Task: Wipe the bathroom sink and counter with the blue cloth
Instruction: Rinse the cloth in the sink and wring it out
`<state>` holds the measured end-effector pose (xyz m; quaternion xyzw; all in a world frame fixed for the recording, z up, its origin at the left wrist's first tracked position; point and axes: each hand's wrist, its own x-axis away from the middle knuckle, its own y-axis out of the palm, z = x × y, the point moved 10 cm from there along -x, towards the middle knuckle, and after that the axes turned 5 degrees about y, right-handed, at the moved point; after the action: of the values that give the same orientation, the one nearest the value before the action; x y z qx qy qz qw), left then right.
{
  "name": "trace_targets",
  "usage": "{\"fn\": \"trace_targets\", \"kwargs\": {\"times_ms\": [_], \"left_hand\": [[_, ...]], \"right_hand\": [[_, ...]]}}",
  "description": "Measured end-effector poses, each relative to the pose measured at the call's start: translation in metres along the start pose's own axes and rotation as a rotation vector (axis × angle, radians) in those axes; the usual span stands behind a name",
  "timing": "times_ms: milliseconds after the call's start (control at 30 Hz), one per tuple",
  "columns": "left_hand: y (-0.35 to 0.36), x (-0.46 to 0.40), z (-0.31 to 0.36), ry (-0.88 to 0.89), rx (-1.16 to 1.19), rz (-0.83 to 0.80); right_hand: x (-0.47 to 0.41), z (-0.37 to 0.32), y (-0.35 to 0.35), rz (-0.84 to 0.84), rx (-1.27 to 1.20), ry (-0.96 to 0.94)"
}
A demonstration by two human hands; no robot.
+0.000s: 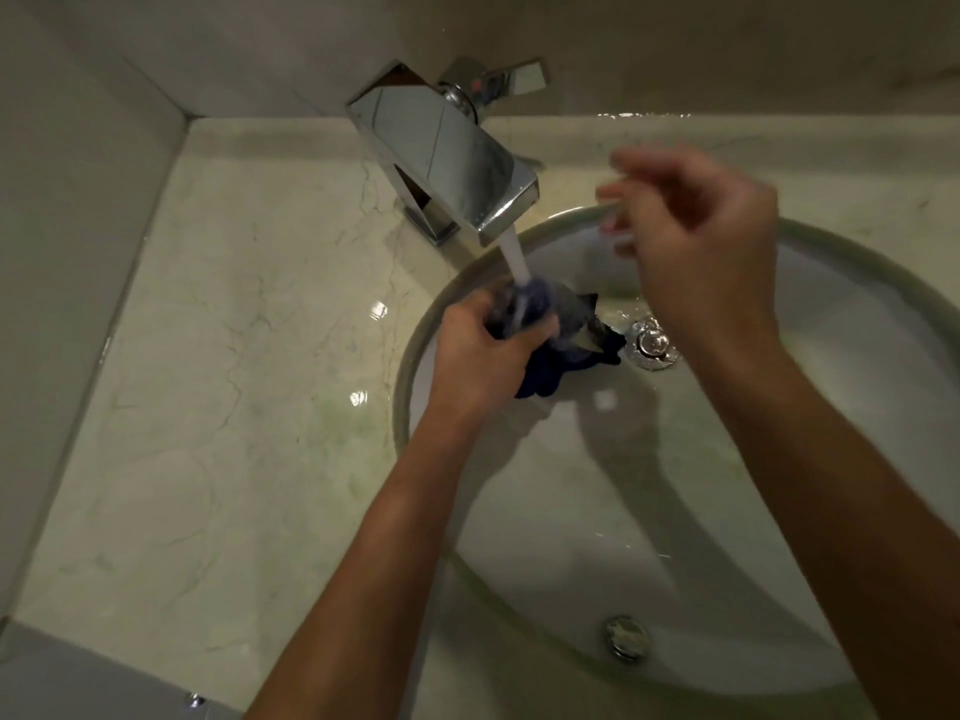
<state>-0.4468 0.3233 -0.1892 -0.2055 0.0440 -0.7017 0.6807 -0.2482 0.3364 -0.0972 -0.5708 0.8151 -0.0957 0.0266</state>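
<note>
The blue cloth [550, 350] is bunched, dark and sodden, inside the oval white sink [857, 387] beside the chrome drain [652, 344]. The left hand [485, 350] grips it under the water stream [515, 257] falling from the blocky, mirror-bright faucet [447, 153]. The right hand [696, 241] hovers above the basin, blurred, fingers loosely curled, holding nothing. Veined marble counter [218, 366] surrounds the bowl.

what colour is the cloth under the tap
Dark navy blue; the cloth looks nearly black where wet, seen in the head view.
</note>
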Motion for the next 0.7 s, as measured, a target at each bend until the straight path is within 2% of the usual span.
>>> {"fn": "trace_targets", "kwargs": {"times_ms": [67,233,400,600,700], "left_hand": [[-0.002,-0.002,0.002,0.034,-0.040,-0.007],[-0.006,0.002,0.005,0.049,0.007,-0.043],[-0.010,0.004,0.011,0.082,0.084,-0.095],[-0.010,0.007,0.025,0.122,0.226,-0.215],[-0.004,0.007,0.037,0.113,0.345,-0.336]], "right_hand": [[-0.019,-0.025,0.014,-0.059,0.013,-0.071],[-0.039,-0.051,0.058,-0.282,0.088,-0.047],[-0.043,-0.050,0.051,-0.228,-0.030,0.025],[-0.032,-0.045,0.043,-0.285,-0.119,0.005],[-0.030,-0.010,0.029,-0.341,-0.040,0.049]]}}
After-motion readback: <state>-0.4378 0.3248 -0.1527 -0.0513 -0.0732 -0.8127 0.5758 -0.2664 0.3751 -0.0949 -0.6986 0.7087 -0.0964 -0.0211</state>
